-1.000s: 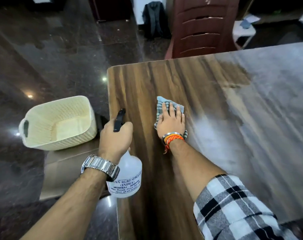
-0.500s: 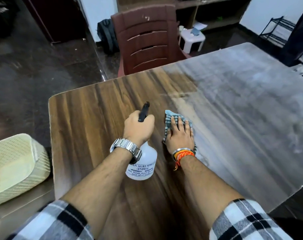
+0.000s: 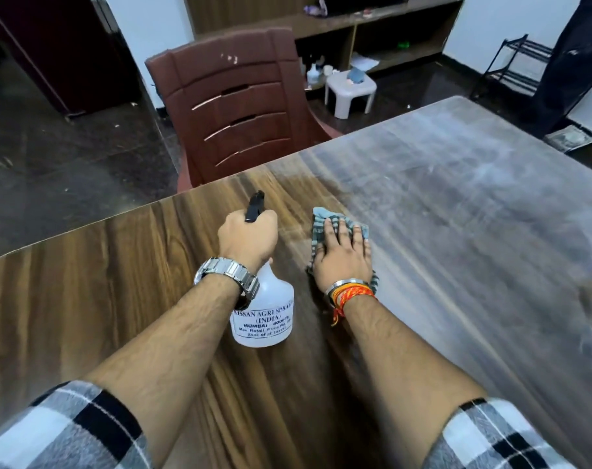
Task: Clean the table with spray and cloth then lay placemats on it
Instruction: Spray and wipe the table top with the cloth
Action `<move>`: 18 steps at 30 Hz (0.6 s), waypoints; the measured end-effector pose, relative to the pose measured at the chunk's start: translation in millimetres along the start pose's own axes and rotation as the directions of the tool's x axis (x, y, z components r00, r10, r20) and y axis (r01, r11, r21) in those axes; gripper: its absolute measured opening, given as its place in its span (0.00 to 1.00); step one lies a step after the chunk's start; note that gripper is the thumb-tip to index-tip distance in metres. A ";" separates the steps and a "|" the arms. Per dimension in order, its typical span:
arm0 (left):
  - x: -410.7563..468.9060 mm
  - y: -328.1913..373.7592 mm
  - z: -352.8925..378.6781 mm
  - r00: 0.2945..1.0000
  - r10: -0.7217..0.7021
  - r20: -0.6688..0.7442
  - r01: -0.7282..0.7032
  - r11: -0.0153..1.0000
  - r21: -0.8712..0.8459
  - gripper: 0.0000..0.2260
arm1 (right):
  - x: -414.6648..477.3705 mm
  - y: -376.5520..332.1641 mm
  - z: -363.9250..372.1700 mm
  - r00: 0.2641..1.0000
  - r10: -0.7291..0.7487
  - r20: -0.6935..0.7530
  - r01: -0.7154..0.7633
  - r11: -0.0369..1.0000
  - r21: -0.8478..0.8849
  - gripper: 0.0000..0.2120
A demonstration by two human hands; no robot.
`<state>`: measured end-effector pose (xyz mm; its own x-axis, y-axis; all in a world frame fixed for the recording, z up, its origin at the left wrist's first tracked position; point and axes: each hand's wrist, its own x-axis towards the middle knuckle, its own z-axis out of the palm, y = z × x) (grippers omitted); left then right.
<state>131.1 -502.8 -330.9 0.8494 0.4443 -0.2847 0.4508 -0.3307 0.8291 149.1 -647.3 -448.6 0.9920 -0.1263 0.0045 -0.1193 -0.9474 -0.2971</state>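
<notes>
My left hand (image 3: 249,236) grips the black trigger head of a white spray bottle (image 3: 266,316), held just above the wooden table (image 3: 85,282), nozzle pointing away from me. Right beside it, my right hand (image 3: 342,257) lies flat with spread fingers on a blue-grey checked cloth (image 3: 321,220), pressing it onto the table top. The cloth sits at the border between the dark clean wood on the left and the dusty grey surface (image 3: 474,214) on the right. No placemats are in view.
A brown plastic chair (image 3: 240,106) stands against the table's far edge. Behind it are a small white stool (image 3: 350,91), a low wooden shelf unit (image 3: 372,35) and a black wire rack (image 3: 514,67) at the right wall. Dark tiled floor lies to the left.
The view has swung right and up, so the cream basket has left the frame. My left hand with the bottle has come in over the table next to the cloth hand.
</notes>
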 end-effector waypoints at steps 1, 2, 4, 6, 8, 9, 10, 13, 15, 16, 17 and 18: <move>7.1 3.0 2.2 0.999 -0.025 0.023 0.025 1.000 0.000 0.09 | 12.8 -0.5 0.8 1.000 0.012 0.007 -0.012 1.000 0.002 0.27; 14.4 5.4 4.4 0.998 -0.051 0.044 0.051 0.999 -0.005 0.11 | 23.5 -1.9 1.6 1.000 0.019 0.016 -0.019 1.000 0.004 0.27; 27.7 9.9 9.3 0.993 -0.081 0.082 0.081 0.997 -0.003 0.16 | 40.6 -6.5 4.3 1.000 0.017 0.022 -0.017 1.000 0.008 0.27; 35.8 14.2 16.3 0.991 -0.064 0.114 0.060 0.998 0.033 0.17 | 51.2 -10.2 5.1 1.000 0.006 0.013 -0.007 1.000 0.002 0.27; 40.9 22.1 24.9 0.995 -0.040 0.096 0.037 0.999 0.039 0.16 | 60.3 -10.3 5.6 1.000 -0.012 0.001 0.012 1.000 -0.005 0.27; 43.8 27.1 30.8 0.995 -0.035 0.092 0.033 0.999 0.018 0.16 | 63.7 -9.2 5.4 1.000 -0.020 0.001 0.020 1.000 -0.003 0.27; 46.9 31.7 36.2 0.995 -0.031 0.099 0.031 1.000 -0.002 0.17 | 65.8 -8.6 4.0 1.000 -0.027 0.012 0.027 1.000 0.009 0.27; 55.6 44.0 55.0 0.981 -0.025 0.192 0.026 1.000 -0.005 0.17 | 69.7 -6.1 4.2 0.999 -0.040 0.031 0.039 0.998 0.039 0.28; 57.0 51.1 67.3 0.965 0.030 0.260 -0.047 0.997 0.058 0.17 | 69.2 -6.5 4.7 0.998 -0.050 0.039 0.048 0.998 0.044 0.28; 54.6 54.5 73.3 0.956 0.058 0.289 -0.087 0.993 0.086 0.17 | 70.2 -6.1 4.4 0.998 -0.054 0.034 0.052 0.997 0.048 0.28; 53.3 55.8 78.1 0.953 0.079 0.291 -0.116 0.987 0.111 0.19 | 69.6 -6.1 4.1 0.998 -0.063 0.031 0.062 0.997 0.055 0.28; 51.7 57.0 82.3 0.956 0.078 0.282 -0.124 0.982 0.146 0.20 | 68.6 -6.1 1.7 0.997 -0.069 0.037 0.066 0.996 0.067 0.28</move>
<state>223.3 -567.3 -338.0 0.9250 0.1642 -0.3428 0.3775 -0.5011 0.7787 218.0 -649.6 -448.1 0.9987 -0.0498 -0.0103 -0.0501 -0.9317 -0.3597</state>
